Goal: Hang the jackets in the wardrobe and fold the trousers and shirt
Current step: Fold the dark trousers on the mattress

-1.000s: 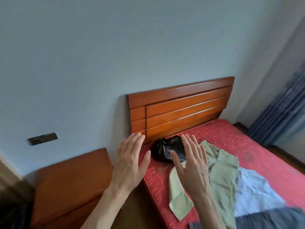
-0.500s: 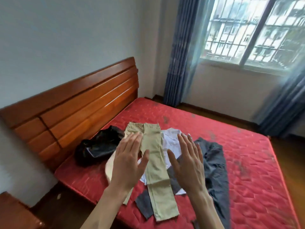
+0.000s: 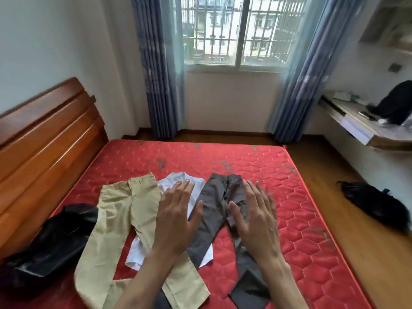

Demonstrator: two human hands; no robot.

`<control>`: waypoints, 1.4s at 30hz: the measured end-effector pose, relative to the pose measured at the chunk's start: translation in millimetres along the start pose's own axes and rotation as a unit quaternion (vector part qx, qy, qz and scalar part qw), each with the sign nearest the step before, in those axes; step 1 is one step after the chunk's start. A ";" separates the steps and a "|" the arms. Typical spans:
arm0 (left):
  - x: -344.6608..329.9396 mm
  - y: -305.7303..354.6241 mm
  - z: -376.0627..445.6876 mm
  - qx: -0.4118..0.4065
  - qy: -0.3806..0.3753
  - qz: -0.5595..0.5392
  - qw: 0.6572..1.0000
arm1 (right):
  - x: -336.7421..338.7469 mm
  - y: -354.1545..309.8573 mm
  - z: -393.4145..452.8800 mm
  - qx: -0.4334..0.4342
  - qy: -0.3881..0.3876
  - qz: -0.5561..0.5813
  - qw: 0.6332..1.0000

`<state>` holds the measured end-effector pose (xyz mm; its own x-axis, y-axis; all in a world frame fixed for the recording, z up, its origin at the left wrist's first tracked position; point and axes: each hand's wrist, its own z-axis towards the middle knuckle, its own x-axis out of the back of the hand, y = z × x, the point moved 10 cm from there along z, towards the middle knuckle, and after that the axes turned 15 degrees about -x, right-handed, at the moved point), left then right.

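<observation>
View swung to window; both hands (image 3: 176, 217) (image 3: 254, 217) flat over trousers (image 3: 214, 210) on bed (image 3: 289, 197).

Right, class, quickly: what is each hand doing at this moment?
Left hand: open, fingers spread, holding nothing.
Right hand: open, fingers spread, holding nothing.

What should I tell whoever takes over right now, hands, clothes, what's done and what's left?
Hands: left hand and right hand are both open, fingers spread, raised over the clothes and holding nothing.
Clothes: on the red mattress lie the beige trousers, the white shirt and the grey trousers, overlapping and unfolded; the shirt is partly under both pairs. A black jacket lies crumpled by the headboard. Another dark garment lies on the floor to the right.
Done: nothing folded or hung.
Left: hang the jackets, fold both trousers and the shirt. No wardrobe is in view.
</observation>
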<state>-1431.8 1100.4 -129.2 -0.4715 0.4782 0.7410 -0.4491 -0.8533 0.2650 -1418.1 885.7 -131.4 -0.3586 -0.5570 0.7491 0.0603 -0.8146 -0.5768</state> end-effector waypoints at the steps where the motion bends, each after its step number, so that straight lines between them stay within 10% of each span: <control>1: -8.8 -1.8 11.1 -0.004 0.000 -0.007 1.000 | 0.3 6.6 9.8 -0.007 0.004 -0.007 1.000; 42: -384.5 -142.1 214.2 0.044 -0.144 -0.024 0.988 | -193.1 241.7 342.6 -0.086 -0.099 -0.080 0.988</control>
<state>-1024.2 993.2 -319.6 -0.2099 0.4508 0.8676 -0.3926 -0.8516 0.3475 -1015.2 740.9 -303.8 -0.1610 -0.4569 0.8748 -0.1476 -0.8653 -0.4791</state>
